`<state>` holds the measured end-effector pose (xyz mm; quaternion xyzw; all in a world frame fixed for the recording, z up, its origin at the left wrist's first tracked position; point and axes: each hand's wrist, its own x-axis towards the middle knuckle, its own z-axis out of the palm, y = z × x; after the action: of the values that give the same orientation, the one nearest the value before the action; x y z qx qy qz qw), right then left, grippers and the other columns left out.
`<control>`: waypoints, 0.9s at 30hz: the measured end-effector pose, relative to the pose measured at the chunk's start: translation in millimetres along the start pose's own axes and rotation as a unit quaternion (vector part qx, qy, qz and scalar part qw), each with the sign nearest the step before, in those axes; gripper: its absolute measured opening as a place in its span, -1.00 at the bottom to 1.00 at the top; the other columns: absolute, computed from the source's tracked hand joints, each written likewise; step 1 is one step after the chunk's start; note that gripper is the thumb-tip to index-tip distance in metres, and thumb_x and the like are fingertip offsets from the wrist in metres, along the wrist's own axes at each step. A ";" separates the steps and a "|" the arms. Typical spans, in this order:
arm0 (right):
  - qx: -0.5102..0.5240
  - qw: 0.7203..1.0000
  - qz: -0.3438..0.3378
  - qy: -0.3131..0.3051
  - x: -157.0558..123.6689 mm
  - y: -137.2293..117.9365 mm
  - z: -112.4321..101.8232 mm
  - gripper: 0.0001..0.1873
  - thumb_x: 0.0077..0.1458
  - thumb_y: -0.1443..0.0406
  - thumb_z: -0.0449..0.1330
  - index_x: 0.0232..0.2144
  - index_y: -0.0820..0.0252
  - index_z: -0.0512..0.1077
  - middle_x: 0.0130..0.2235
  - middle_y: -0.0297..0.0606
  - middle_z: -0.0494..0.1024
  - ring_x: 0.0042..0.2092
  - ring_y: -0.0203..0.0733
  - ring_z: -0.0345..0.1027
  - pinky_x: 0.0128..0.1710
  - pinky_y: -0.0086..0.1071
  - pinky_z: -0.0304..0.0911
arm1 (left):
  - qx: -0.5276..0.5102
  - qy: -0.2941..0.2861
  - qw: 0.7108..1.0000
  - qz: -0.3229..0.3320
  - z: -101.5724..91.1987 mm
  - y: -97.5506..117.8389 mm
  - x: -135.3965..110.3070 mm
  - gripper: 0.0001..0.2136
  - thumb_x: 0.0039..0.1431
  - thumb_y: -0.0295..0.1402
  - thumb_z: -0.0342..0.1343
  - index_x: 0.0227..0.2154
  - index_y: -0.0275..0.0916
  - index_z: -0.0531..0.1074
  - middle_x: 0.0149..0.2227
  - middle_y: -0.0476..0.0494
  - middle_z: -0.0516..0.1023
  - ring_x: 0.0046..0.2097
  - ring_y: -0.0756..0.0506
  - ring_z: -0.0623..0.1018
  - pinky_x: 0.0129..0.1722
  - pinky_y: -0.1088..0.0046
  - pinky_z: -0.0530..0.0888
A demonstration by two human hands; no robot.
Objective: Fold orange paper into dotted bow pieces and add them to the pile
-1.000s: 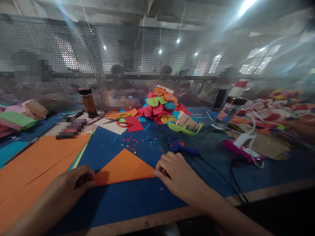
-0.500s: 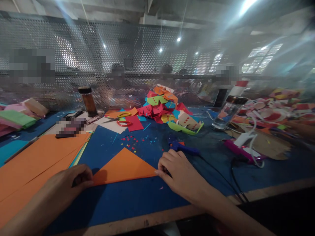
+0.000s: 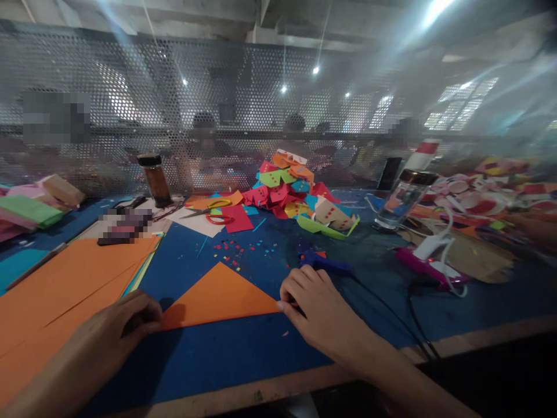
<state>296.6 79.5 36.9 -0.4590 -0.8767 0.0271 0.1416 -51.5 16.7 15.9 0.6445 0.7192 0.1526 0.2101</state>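
An orange sheet of paper (image 3: 220, 299), folded into a triangle, lies on the blue table with its long edge toward me. My left hand (image 3: 134, 316) pinches its left corner, fingers curled. At the opposite corner, my right hand (image 3: 307, 299) grips the paper between thumb and bent fingers. Just beyond my right hand lies a blue glue gun (image 3: 324, 261), its black cord trailing to the right. Tiny coloured paper bits (image 3: 237, 248) are scattered behind the triangle. Beside my left forearm is a stack of large orange sheets (image 3: 82, 278).
Scissors (image 3: 217, 204) rest on paper squares. Behind stands a heap of folded, dotted papers (image 3: 282, 186). A brown bottle (image 3: 155, 183) and a clear bottle (image 3: 402, 203) flank it. To the right lies a magenta power strip (image 3: 429, 270). A perforated metal screen (image 3: 243, 104) closes the back.
Both hands keep hold of the triangle's corners. My left hand has shifted very slightly left; the paper lies almost exactly as before.
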 end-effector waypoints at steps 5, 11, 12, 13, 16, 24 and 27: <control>0.004 1.000 -0.005 0.019 -4.1 3.5 4.8 -0.89 0.17 0.44 0.21 -0.35 0.14 0.39 -0.22 -0.28 0.49 -0.13 -0.03 0.25 -0.14 -0.17 0.08 | -0.018 0.017 0.999 0.032 4.1 -5.8 -3.5 -0.75 0.25 -0.16 -0.08 -0.34 -0.10 0.45 -0.24 -0.09 0.57 -0.19 -0.22 0.58 -0.14 0.20 0.44; -0.003 0.999 -0.015 0.031 -4.6 4.8 6.6 -0.90 0.18 0.43 0.19 -0.34 0.13 0.40 -0.23 -0.26 0.49 -0.14 -0.02 0.25 -0.16 -0.17 0.07 | 0.013 0.081 0.995 0.062 8.8 -2.1 -7.7 -0.73 0.26 -0.19 -0.11 -0.38 -0.09 0.47 -0.27 -0.08 0.60 -0.20 -0.23 0.61 -0.20 0.22 0.50; -0.003 0.999 -0.016 0.032 -4.5 4.6 6.7 -0.91 0.17 0.42 0.20 -0.34 0.13 0.41 -0.23 -0.27 0.49 -0.14 -0.02 0.25 -0.16 -0.17 0.07 | 0.022 0.095 0.993 0.066 9.9 -2.1 -8.3 -0.72 0.26 -0.20 -0.12 -0.39 -0.09 0.48 -0.28 -0.08 0.61 -0.22 -0.23 0.62 -0.22 0.24 0.52; -0.001 0.999 -0.017 0.032 -4.5 4.5 6.9 -0.91 0.17 0.42 0.20 -0.33 0.13 0.41 -0.23 -0.27 0.49 -0.13 -0.03 0.25 -0.16 -0.17 0.07 | 0.031 0.107 0.991 0.072 11.1 -2.8 -8.8 -0.72 0.26 -0.20 -0.12 -0.39 -0.08 0.48 -0.28 -0.07 0.61 -0.22 -0.22 0.62 -0.23 0.24 0.53; 0.003 0.999 -0.021 0.041 -5.3 4.6 7.8 -0.90 0.16 0.41 0.22 -0.33 0.12 0.40 -0.22 -0.30 0.48 -0.13 -0.03 0.25 -0.14 -0.16 0.07 | 0.052 0.146 0.983 0.095 14.0 -8.0 -9.4 -0.70 0.29 -0.18 -0.13 -0.38 -0.07 0.49 -0.25 -0.07 0.62 -0.19 -0.22 0.63 -0.20 0.23 0.54; -0.004 0.997 -0.046 0.059 -6.7 5.1 9.9 -0.90 0.18 0.41 0.22 -0.31 0.11 0.41 -0.23 -0.33 0.49 -0.15 -0.06 0.25 -0.16 -0.20 0.04 | 0.118 0.155 0.966 0.166 27.0 -11.5 -20.1 -0.68 0.31 -0.39 -0.19 -0.20 -0.06 0.49 -0.11 -0.11 0.58 -0.11 -0.15 0.62 -0.25 0.38 0.58; -0.025 0.996 -0.063 0.065 -7.0 2.6 8.4 -0.90 0.19 0.41 0.22 -0.28 0.10 0.42 -0.22 -0.32 0.50 -0.15 -0.07 0.25 -0.18 -0.21 0.02 | 0.170 0.165 0.951 0.199 33.0 -11.2 -27.5 -0.65 0.30 -0.47 -0.21 -0.12 -0.10 0.48 -0.04 -0.16 0.57 -0.09 -0.15 0.62 -0.22 0.40 0.59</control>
<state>300.2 76.1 26.8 -0.4073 -0.8931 -0.0338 0.1880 -42.5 -13.6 -15.2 0.7663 0.6164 0.1714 -0.0588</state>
